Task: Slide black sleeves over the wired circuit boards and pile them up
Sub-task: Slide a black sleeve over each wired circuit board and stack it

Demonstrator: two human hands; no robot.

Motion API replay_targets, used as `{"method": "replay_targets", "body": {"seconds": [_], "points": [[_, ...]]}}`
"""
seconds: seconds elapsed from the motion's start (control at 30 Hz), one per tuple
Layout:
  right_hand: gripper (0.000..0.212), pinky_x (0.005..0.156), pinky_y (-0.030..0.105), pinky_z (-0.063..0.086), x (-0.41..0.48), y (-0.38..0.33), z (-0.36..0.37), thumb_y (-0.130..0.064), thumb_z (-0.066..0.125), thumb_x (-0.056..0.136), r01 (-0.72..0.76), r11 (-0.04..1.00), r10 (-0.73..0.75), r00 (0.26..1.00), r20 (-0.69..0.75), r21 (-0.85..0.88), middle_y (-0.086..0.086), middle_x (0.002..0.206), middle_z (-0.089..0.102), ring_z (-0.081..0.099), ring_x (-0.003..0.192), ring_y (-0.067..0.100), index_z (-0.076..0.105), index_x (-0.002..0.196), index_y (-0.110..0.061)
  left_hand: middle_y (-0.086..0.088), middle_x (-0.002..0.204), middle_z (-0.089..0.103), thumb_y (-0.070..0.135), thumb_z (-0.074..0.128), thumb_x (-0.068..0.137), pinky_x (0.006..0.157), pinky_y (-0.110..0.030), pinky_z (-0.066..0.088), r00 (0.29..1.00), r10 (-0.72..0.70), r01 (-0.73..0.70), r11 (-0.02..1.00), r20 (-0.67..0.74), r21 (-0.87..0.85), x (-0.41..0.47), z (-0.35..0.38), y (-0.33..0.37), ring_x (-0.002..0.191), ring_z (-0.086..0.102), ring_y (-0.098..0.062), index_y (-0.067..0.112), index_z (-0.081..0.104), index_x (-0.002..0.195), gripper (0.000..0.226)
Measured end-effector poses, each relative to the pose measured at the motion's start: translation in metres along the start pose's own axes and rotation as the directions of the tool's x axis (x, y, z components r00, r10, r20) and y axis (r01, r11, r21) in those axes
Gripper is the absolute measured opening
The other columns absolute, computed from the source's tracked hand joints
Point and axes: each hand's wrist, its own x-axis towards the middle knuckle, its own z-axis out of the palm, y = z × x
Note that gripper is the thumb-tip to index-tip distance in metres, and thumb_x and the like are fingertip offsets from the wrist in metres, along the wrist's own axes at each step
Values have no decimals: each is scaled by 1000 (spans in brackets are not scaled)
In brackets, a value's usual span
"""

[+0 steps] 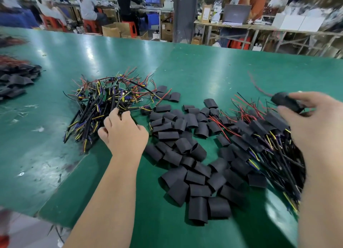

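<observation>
**Both hands at the piles, 1 sleeved board held**

The left hand (124,134) is curled into the near edge of the bare wired circuit boards (104,97), and wires are gripped under its fingertips. A blurred sleeved board (285,101) is pinched between thumb and fingers of the right hand (319,121), over the sleeved pile (259,136). Loose black sleeves (185,155) are spread between the 2 piles.

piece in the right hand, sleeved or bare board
Sleeved, it seems: the right hand pinches a black sleeve with a red wire trailing from it; no green board shows, though the view is blurred.
</observation>
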Motion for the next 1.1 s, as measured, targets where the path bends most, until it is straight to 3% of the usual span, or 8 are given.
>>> {"method": "replay_targets", "body": {"seconds": [0.1, 0.23, 0.33, 0.43, 0.57, 0.73, 0.97, 1.1], "points": [[31, 93, 44, 47, -4, 7, 6, -17, 73, 78, -30, 979, 50, 994, 96, -202, 17, 110, 66, 59, 104, 37, 71, 109, -17, -6, 153, 25, 22, 60, 83, 104, -42, 15, 999, -14, 14, 1000, -49, 6, 0, -1, 0, 137, 20, -24, 24, 53, 130, 48], [35, 101, 40, 37, -15, 0, 15, -17, 75, 75, 75, 980, -40, 981, 188, -185, 16, 120, 59, 51, 116, 32, 71, 110, -20, -3, 157, 18, 25, 57, 85, 107, -44, 15, 999, -27, 24, 998, 44, 66, 4, -1, -4, 140, 15, -21, 26, 56, 127, 41], [58, 108, 54, 22, -29, -3, 33, -42, 80, 70, 117, 902, 43, 934, 355, -417, 11, 152, 28, 16, 142, 29, 59, 123, -39, -2, 157, 17, 25, 57, 85, 106, -44, 15, 997, -35, 31, 997, 62, 72, 3, 1, -5, 140, 14, -20, 25, 58, 124, 39], [71, 111, 58, 10, -37, 4, 49, -55, 76, 70, 126, 849, 125, 896, 426, -514, 8, 160, 0, -15, 146, 26, 45, 132, -43, 0, 157, 18, 24, 56, 85, 106, -45, 16, 996, -51, 47, 997, 70, 59, 4, 0, -5, 140, 14, -20, 25, 57, 126, 41], [66, 106, 61, 21, -37, 11, 54, -38, 79, 73, 48, 916, 120, 914, 388, -398, 6, 157, 19, -3, 148, 22, 47, 131, -35, 1, 154, 23, 19, 56, 85, 104, -44, 17, 998, -46, 44, 998, 52, 40, 4, 0, -6, 139, 17, -18, 22, 58, 125, 41], [59, 96, 59, 33, -33, 18, 52, -12, 76, 74, -52, 956, 123, 965, 233, -289, 7, 140, 39, 19, 142, 24, 54, 128, -21, -1, 131, 47, 13, 57, 85, 97, -41, 20, 999, -32, 33, 999, -31, 40, 5, 0, -8, 124, 34, -24, 17, 64, 114, 31], [53, 102, 51, 26, -28, 22, 51, -19, 75, 80, -97, 942, 159, 972, 172, -320, 10, 141, 37, 25, 136, 29, 55, 129, -21, 3, 109, 61, 37, 55, 91, 92, -43, 23, 981, 1, -9, 999, -192, -39, 6, -7, -7, 103, 49, -23, 23, 74, 92, 23], [33, 105, 44, 17, -34, 12, 54, -27, 69, 84, -40, 947, 70, 994, 82, -320, 12, 142, 37, 28, 133, 30, 64, 117, -22, 0, 110, 63, 23, 61, 90, 87, -32, 26, 931, 150, -246, 931, -332, -270, 0, -15, 1, 95, 55, -12, 16, 75, 95, 17]]}}
